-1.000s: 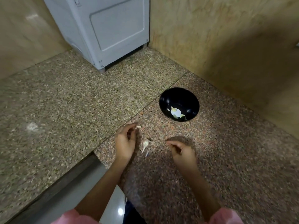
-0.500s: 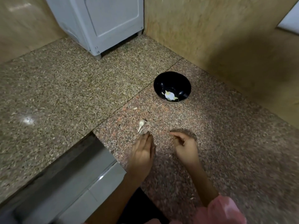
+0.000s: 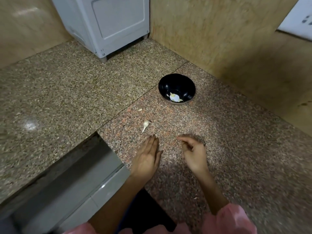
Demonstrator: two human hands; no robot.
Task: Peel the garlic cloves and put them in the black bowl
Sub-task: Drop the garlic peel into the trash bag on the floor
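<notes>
One black bowl (image 3: 176, 88), round and glossy, on the speckled granite surface (image 3: 236, 149) near the tan wall (image 3: 228, 39); pale peeled garlic pieces (image 3: 174, 97) at its bottom, count hard to tell. One unpeeled garlic clove (image 3: 145, 124), whitish with a thin tail, lying alone on the surface between bowl and hands. One small pale scrap (image 3: 140, 109) farther back, apart from the clove. Two hands. Left hand (image 3: 146, 157) flat, fingers straight and together, grip holding nothing, fingertips just short of the clove. Right hand (image 3: 192, 152) loosely curled, grip seemingly on nothing, well right of the clove. One grey appliance (image 3: 108, 24) in the far corner.
</notes>
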